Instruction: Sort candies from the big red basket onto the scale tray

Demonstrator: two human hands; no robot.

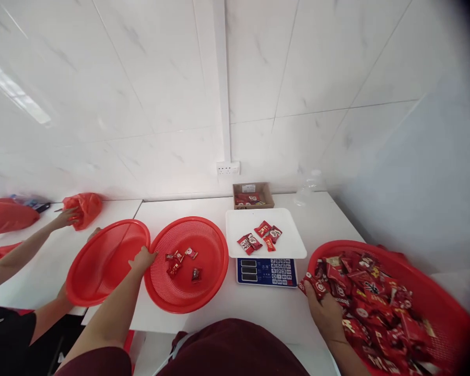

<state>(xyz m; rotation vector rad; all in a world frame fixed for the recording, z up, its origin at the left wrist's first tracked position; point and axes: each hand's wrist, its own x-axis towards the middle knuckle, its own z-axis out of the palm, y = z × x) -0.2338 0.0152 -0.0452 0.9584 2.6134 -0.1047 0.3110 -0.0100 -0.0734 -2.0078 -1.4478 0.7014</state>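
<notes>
My left hand (142,259) is closed on the left rim of a round red plastic basket (215,292). Several small wrapped candies (175,257) lie in its bottom. In my right hand (326,312) are red packets of wrapped candy (317,286), held over the near left rim of a large red basket (450,308). That basket is heaped with red candy packets (372,297). Between the baskets is a digital scale (266,279). Its white tray (292,243) carries several red packets (249,242).
A small cardboard box (267,199) with red packets stands behind the scale, near a clear plastic bottle (308,189). At left, a co-worker's arm holds a tilted red basket (102,266), and their other hand (66,218) touches a red plastic bag (86,209).
</notes>
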